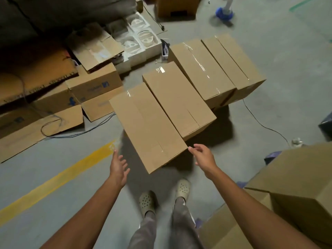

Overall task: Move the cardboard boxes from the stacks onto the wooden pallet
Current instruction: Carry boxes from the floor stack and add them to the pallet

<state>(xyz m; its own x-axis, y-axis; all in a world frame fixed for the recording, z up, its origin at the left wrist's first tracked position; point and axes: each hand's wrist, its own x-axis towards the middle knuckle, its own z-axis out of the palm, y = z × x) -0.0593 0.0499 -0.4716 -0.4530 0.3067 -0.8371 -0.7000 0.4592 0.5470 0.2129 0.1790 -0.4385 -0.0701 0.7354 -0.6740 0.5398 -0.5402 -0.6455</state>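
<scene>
Nearest plain brown cardboard box sits front of a row of four, long side running away from the person, near end overhanging twd the beige clogs. Next box lies tight alongside it; two more, w/ glossy tape on top, sit farther back. Can't see the wooden pallet; the row looks raised, dark shadow under it, so prob. beneath.

Left hand: fingers spread and straight, holding nothing, just off the box's near left edge, tips blurred. Right hand: loosely open, empty, fingertips right at the near right corner. Touching or not, can't tell.

Handling, my guess: stiff corrugated walls, sealed w/ clear tape along the top seam, so it shouldn't flex or pop open. Weight unknown. Bulky, so a two-hand job. Taped strip looks slick; bare cardboard grips better. Best hold: palms on the two long sides low down, or fingers under the overhanging near end.

Look: clean, unprinted, sharp edges, a short slit at the near seam. More brown boxes stacked lower right, close by the person's right arm.
</scene>
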